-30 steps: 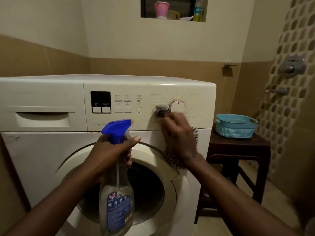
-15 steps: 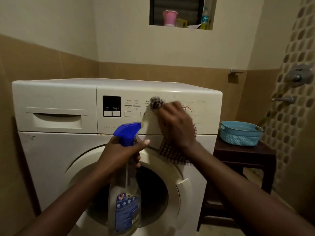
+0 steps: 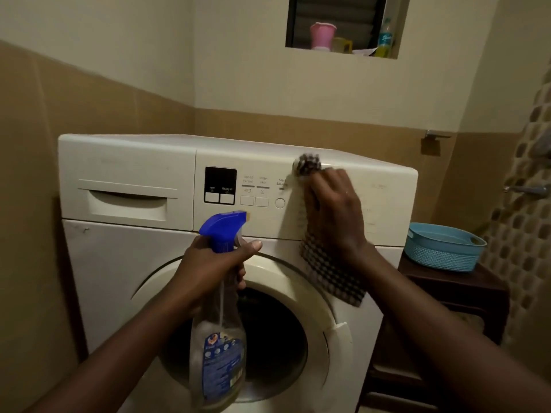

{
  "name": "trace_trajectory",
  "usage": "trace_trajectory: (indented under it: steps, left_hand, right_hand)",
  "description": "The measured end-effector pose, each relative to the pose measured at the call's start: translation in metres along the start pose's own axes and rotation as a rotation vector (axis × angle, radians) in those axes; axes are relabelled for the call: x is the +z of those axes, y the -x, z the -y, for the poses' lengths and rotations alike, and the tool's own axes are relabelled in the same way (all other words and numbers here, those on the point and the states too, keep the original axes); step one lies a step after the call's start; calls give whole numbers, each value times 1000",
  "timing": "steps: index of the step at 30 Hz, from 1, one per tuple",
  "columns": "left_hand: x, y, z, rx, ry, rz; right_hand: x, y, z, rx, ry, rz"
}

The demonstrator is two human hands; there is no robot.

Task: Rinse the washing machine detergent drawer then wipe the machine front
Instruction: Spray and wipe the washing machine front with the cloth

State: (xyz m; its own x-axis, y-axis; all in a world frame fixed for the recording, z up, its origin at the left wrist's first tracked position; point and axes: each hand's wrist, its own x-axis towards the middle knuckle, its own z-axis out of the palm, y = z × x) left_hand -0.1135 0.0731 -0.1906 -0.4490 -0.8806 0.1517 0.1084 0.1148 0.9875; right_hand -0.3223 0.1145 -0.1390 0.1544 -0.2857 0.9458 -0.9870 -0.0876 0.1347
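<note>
A white front-loading washing machine (image 3: 125,263) fills the middle of the head view. Its detergent drawer (image 3: 128,201) at the upper left is pushed in. My right hand (image 3: 331,216) holds a dark checked cloth (image 3: 331,272) against the control panel near its top edge, covering the dial; one end of the cloth sticks up above my fingers, the other hangs over the door rim. My left hand (image 3: 214,269) grips the neck of a clear spray bottle (image 3: 219,362) with a blue trigger head, held upright in front of the round door (image 3: 301,320).
A dark wooden stool (image 3: 453,293) stands right of the machine with a light blue plastic basket (image 3: 444,245) on it. A wall tap (image 3: 524,189) sticks out at the far right. A window niche (image 3: 343,25) above holds a pink cup and bottles. Tiled wall stands close on the left.
My right hand has moved the cloth up the control panel, from beside the dial to its top edge. The spray bottle stays in my left hand. The view has shifted left and closer.
</note>
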Motion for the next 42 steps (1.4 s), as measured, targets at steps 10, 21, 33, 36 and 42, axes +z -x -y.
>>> trace_trajectory:
  steps: [10, 21, 33, 36, 42]
  left_hand:
    - [-19, 7, -11, 70, -52, -68]
    - [-50, 18, -8, 81, -33, -117]
    - [-76, 27, -2, 42, -39, -176]
    - [-91, 33, -2, 33, -37, -211]
    - [-89, 38, -1, 22, -36, -206]
  right_hand:
    - [41, 18, 38, -278, -50, 143]
    - [25, -21, 29, 102, -61, -63]
    - [42, 21, 47, -640, -29, 399]
    - [33, 26, 37, -626, -11, 403]
    - [76, 5, 108, -559, -67, 445]
